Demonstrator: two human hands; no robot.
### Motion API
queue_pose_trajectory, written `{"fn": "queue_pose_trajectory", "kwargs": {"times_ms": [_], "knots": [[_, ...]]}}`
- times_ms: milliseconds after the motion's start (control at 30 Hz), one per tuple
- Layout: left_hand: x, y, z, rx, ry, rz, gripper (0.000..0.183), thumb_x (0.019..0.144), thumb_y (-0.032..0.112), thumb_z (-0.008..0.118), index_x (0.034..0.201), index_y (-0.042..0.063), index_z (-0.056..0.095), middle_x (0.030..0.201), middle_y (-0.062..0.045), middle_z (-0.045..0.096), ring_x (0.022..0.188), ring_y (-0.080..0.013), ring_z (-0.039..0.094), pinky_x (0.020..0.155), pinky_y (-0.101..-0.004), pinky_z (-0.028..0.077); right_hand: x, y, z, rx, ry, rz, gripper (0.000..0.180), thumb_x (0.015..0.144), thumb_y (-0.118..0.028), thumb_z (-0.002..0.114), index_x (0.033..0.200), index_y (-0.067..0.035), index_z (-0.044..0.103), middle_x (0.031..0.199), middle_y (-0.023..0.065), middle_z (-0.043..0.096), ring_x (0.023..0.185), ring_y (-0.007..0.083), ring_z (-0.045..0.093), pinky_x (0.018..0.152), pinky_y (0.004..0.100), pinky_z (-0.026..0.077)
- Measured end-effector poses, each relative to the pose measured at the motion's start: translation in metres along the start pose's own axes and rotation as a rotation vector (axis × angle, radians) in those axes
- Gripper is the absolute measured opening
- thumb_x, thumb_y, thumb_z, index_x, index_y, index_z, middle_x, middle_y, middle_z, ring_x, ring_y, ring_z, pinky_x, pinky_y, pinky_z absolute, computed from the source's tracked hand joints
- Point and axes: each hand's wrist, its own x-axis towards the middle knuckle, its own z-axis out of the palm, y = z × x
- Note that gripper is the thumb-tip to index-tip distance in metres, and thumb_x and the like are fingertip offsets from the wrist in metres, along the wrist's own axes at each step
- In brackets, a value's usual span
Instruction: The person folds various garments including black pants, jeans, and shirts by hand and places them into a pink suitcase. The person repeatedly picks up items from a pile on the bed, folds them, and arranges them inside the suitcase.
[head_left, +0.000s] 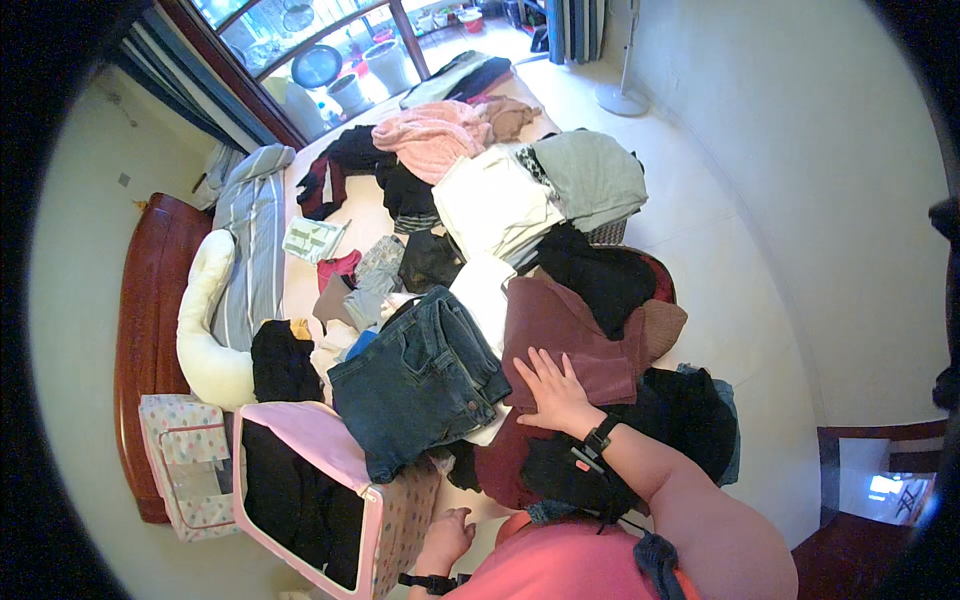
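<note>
My right hand lies palm down with spread fingers on a folded burgundy garment. Just left of it are folded dark blue denim jeans, partly over the lid of a fabric storage box. The box has pink trim and polka dots, and black cloth shows through its clear window. Low in the view, my left hand hangs beside the box, fingers loosely curled and nothing visible in it. Black clothing is heaped to the right of my right wrist.
Clothes cover much of the bed, including white garments, a grey-green folded piece and pink fleece. A long cream pillow curves beside the wooden headboard. Another dotted storage bag stands left. A stand's round base rests on the floor.
</note>
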Motion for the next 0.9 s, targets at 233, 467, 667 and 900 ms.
{"fn": "queue_pose_trajectory", "kwargs": {"times_ms": [233,467,667,900], "knots": [[-0.028,-0.014,0.021,-0.016,0.08,0.024,0.038,0.088,0.025,0.06,0.122,0.007,0.06,0.117,-0.018,0.063,0.105,-0.0365,0.062,0.091,-0.045,0.05,-0.042,-0.025,-0.007,0.105,-0.006,0.077,0.084,0.081,-0.05,0.07,0.145,-0.006,0.038,0.152,0.0225,0.033,0.143,0.0381,0.027,0.116,0.0567,0.019],[-0.057,-0.041,0.096,0.006,0.034,0.096,0.038,0.088,0.024,0.06,0.121,0.006,0.061,0.118,-0.019,0.063,0.11,-0.0349,0.06,0.094,-0.0437,0.049,-0.185,-0.067,-0.022,0.32,-0.031,-0.185,0.048,0.088,-0.032,0.064,0.126,-0.003,0.058,0.125,0.0204,0.06,0.114,0.0362,0.058,0.099,0.0434,0.045],[-0.082,-0.042,0.183,0.029,-0.211,0.149,0.043,0.088,0.03,0.061,0.124,0.007,0.06,0.12,-0.019,0.063,0.113,-0.0353,0.059,0.095,-0.0446,0.048,-0.308,-0.069,-0.002,0.529,-0.136,-0.008,0.048,0.089,-0.034,0.064,0.125,-0.003,0.059,0.117,0.0224,0.064,0.109,0.0374,0.061,0.092,0.0419,0.049],[-0.073,0.047,0.182,-0.024,-0.247,0.283,0.033,0.086,0.025,0.061,0.111,0.004,0.065,0.103,-0.024,0.067,0.098,-0.0414,0.063,0.085,-0.0478,0.05,-0.446,0.043,0.055,0.315,-0.245,0.365,0.048,0.089,-0.034,0.065,0.126,-0.004,0.06,0.12,0.0214,0.064,0.111,0.036,0.061,0.094,0.0416,0.049]]}}
